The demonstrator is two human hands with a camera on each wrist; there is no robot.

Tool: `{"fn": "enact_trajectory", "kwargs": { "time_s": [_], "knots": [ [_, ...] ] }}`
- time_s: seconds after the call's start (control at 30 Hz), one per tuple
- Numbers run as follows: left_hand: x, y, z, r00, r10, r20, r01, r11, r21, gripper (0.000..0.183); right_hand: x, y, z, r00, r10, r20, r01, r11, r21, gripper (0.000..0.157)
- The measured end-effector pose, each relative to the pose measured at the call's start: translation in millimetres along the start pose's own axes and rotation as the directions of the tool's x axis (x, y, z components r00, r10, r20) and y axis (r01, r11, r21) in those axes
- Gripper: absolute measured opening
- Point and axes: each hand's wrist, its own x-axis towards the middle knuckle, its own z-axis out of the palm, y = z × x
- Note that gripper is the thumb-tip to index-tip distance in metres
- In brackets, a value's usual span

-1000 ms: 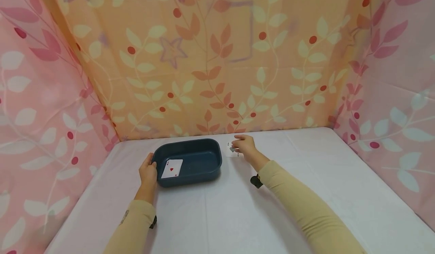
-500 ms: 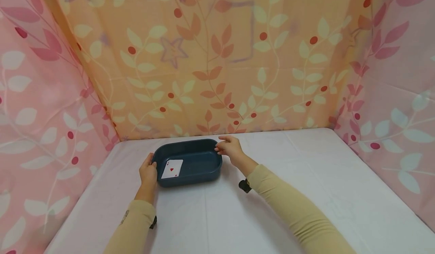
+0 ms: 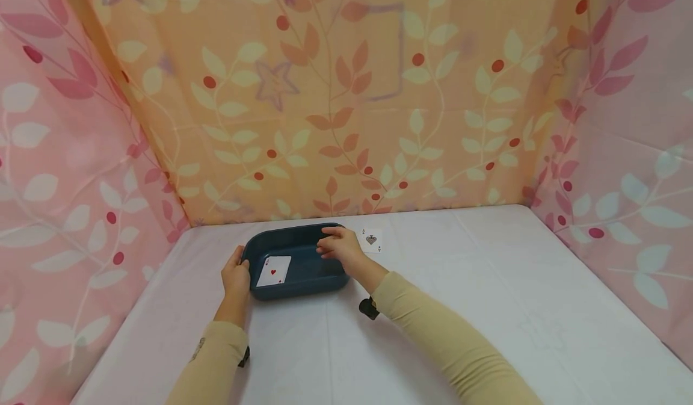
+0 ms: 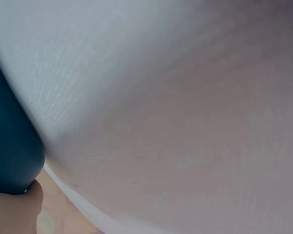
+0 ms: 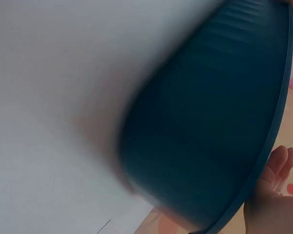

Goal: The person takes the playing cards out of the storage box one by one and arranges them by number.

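Note:
A dark blue plastic tub stands on the table with a playing card, the ace of hearts, face up inside its left part. My left hand grips the tub's left end, thumb at the rim; the left wrist view shows only a bit of that thumb against the blue wall. Over the tub's right end hovers my right hand, fingers loosely bent, no card visible in them. The right wrist view has its fingers above the rim. Just right of the tub lies the ace of spades, face up.
A white cloth covers the table. An orange patterned curtain hangs along its back edge, and pink patterned cloth walls close off both sides.
My right hand has moved left from above the ace of spades to over the tub's right end, uncovering that card. The left hand and the tub have stayed put.

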Motion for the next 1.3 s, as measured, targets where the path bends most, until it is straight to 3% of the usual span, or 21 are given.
{"fn": "enact_trajectory", "kwargs": {
  "time_s": [0.4,0.8,1.0,1.1,1.2,1.3],
  "knots": [
    [-0.6,0.1,-1.5,1.0,0.01,-0.006,-0.01,1.0,-0.006,0.051,-3.9,15.0,28.6,0.995,0.078,0.054,-0.075,0.995,-0.066,0.046],
    [0.9,-1.0,0.3,0.999,0.034,-0.023,-0.034,0.999,0.012,0.051,11.5,28.4,45.1,0.969,0.198,0.147,-0.152,0.949,-0.278,0.061],
    [1.4,0.2,0.1,0.998,0.052,-0.025,-0.052,0.999,0.002,0.051,20.1,34.8,54.5,0.949,0.253,0.187,-0.134,0.863,-0.487,0.073],
    [1.1,-1.1,0.8,0.998,0.054,-0.022,-0.054,0.999,-0.007,0.051,23.3,38.5,58.0,0.944,0.247,0.218,-0.073,0.801,-0.594,0.078],
    [1.4,-2.9,1.0,0.998,0.059,-0.024,-0.059,0.998,-0.007,0.05,25.9,41.2,60.4,0.942,0.228,0.247,0.002,0.73,-0.684,0.08],
    [0.3,-4.1,1.4,0.998,0.067,-0.02,-0.068,0.998,-0.009,0.05,29.2,45.6,63.0,0.942,0.212,0.26,0.074,0.624,-0.778,0.081]
  ]
}}
